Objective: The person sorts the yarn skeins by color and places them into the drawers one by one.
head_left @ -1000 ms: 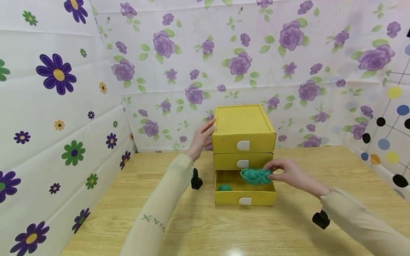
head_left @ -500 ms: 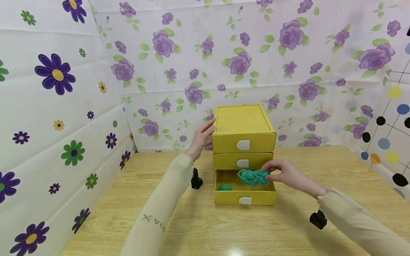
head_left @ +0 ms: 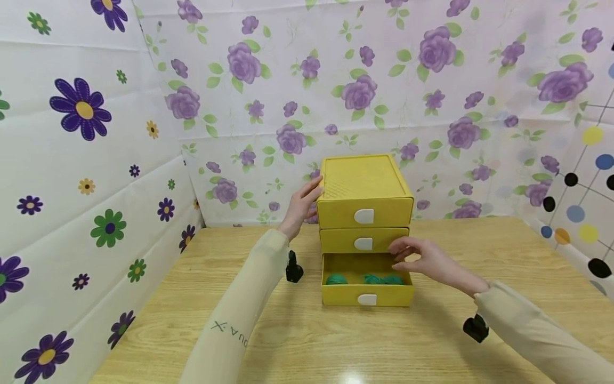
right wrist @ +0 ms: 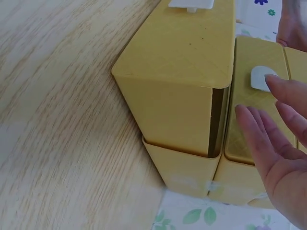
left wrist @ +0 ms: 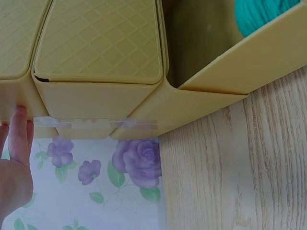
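Note:
A yellow three-drawer box point(head_left: 366, 213) stands on the table with its bottom drawer point(head_left: 342, 296) pulled out. In that drawer lie a green ball of yarn point(head_left: 337, 279) at the left and a twisted green skein of yarn point(head_left: 382, 280) at the right. My left hand point(head_left: 302, 208) rests against the upper left side of the box, its fingers extended in the left wrist view. Just above the drawer's right end is my right hand point(head_left: 424, 260), fingers apart and holding nothing. The right wrist view shows it in front of the middle drawer point(right wrist: 259, 110).
The wooden table point(head_left: 230, 266) reaches around the box on both sides and in front. Behind it hangs a backdrop with purple roses point(head_left: 360, 93). White tabs point(head_left: 367, 300) stick out from the drawer fronts. A black wrist camera point(head_left: 293, 269) sits at the left cuff.
My right hand has let go of the green skein, which has dropped from above the drawer to its floor. The left hand stays against the box.

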Tool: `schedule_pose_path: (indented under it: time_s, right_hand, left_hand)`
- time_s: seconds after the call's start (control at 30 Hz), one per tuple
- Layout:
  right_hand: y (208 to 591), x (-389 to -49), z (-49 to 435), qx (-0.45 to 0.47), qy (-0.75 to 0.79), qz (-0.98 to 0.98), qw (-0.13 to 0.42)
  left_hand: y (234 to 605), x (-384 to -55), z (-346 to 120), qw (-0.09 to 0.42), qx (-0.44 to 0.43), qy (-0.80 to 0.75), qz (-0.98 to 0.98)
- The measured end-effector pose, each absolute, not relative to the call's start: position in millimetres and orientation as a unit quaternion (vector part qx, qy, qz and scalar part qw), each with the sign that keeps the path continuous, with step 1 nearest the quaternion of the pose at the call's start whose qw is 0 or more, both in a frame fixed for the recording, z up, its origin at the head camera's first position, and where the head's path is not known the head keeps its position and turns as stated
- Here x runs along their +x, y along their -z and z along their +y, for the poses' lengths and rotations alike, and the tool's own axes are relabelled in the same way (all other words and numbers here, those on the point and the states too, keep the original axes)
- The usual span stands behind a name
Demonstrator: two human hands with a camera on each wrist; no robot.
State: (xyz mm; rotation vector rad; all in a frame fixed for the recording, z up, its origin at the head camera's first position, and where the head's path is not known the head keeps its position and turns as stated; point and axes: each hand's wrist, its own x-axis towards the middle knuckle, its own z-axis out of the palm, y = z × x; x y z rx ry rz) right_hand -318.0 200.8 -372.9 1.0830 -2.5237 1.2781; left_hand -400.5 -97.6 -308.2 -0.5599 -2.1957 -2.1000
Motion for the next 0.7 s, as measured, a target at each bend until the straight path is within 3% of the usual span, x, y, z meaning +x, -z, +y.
schedule_pose_path:
  time_s: [0.13,0.33,0.7]
  right_hand:
    - [369.4,-313.9,197.9,0.34,-0.432,-0.833,0.055]
    - [368.1,-303.8,190.8,0.309,-0.493,-0.813,-0.003]
    - [375.1,-291.9,179.7,0.312,-0.485,-0.815,-0.062]
  left_hand:
    - [307.6,-400.9,-97.0,0.027,-0.179,0.678,-0.712]
    - [309.1,-400.3,-97.8,0.028,-0.177,0.675,-0.716]
    - [304.4,-397.3,-97.8,0.014,-0.173,0.676,-0.716]
